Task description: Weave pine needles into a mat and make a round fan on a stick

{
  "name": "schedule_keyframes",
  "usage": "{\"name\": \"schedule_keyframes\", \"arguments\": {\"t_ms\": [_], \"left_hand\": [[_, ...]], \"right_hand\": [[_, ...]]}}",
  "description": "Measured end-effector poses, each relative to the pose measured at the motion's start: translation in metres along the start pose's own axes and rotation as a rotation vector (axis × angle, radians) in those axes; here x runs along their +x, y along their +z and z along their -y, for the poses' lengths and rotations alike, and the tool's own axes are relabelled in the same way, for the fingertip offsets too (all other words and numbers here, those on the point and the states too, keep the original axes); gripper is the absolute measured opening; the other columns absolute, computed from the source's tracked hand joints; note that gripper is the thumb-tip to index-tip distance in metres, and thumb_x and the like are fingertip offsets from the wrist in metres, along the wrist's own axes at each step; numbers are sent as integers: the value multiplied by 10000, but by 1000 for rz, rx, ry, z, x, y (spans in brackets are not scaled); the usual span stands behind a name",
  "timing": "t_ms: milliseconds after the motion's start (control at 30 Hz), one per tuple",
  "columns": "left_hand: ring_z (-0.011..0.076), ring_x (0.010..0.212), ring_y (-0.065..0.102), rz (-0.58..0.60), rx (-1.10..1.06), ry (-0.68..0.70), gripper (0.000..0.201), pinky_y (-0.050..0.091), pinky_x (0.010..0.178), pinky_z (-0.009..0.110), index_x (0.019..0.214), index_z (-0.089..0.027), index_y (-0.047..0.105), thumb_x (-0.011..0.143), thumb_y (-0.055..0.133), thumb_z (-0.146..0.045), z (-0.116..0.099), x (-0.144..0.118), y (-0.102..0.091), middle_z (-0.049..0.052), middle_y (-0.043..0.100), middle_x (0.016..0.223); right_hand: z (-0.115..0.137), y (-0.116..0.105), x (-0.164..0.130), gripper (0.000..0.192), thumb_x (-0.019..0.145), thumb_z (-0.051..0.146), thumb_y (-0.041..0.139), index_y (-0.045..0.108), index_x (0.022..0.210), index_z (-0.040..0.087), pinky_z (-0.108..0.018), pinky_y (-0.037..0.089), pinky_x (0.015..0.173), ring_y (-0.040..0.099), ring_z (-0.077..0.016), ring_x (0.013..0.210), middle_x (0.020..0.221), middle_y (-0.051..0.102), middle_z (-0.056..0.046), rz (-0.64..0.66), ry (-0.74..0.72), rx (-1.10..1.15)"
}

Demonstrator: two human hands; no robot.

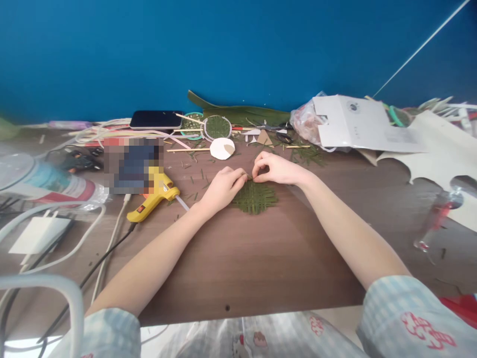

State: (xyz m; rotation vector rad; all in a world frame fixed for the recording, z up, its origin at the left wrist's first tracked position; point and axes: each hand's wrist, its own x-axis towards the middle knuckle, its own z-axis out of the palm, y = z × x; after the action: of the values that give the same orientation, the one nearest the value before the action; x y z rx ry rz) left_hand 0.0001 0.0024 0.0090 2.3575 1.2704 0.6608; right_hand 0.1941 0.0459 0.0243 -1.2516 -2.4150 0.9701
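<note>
Green, leaf-like strips make up the fringed, woven mat (255, 200), lying on the brown wood-grain table (257, 263) at the person's twelve o'clock. From the mat's ten o'clock the left hand (225, 188) and from one o'clock the right hand (275, 168) bring thumb and fingertips together, apparently pinching a thin strip (250, 177) at its far edge, where light, even tension would best keep the weave flat. Smooth yellow plastic shapes the glue gun (154, 195) at nine o'clock; a rounded white disc (219, 148) sits at eleven.
</note>
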Motion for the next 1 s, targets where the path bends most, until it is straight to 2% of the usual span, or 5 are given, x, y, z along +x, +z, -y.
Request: {"name": "schedule_keyframes", "arguments": {"t_ms": [400,500,667,833,1000], "left_hand": [[172,864,531,16,-29,-3,226,412,821,288,941,-199,599,901,382,-249,-2,-2,-1,13,658,899],[168,854,528,18,-22,0,232,414,824,287,949,-204,601,892,376,-212,-2,-2,-2,14,650,887],[171,853,526,27,-24,-7,234,419,829,303,952,-206,595,878,374,-186,-3,-2,-3,19,637,873],[178,862,526,35,-22,-13,184,422,820,310,966,-199,584,835,458,-171,-1,-2,-1,23,631,865],[194,888,524,59,26,23,191,416,805,329,982,-188,553,793,535,-171,2,-2,1,37,626,929]], "right_hand": [[4,-8,-3,129,683,171,618,709,764,215,-298,399,837,522,-165,879,970,508,-36,43,26,-4],[4,-9,-3,104,690,249,636,697,759,201,-302,400,818,532,-171,872,966,525,-40,27,28,13],[9,-8,-3,258,727,418,591,646,717,166,-301,397,699,530,-167,771,902,572,-55,-40,72,7],[15,-11,-6,84,684,230,591,583,748,177,-260,395,621,537,-142,686,781,607,-21,-64,138,37],[17,-11,-7,82,651,153,578,580,727,183,-245,393,571,538,-129,622,716,616,-6,19,181,21]]}}
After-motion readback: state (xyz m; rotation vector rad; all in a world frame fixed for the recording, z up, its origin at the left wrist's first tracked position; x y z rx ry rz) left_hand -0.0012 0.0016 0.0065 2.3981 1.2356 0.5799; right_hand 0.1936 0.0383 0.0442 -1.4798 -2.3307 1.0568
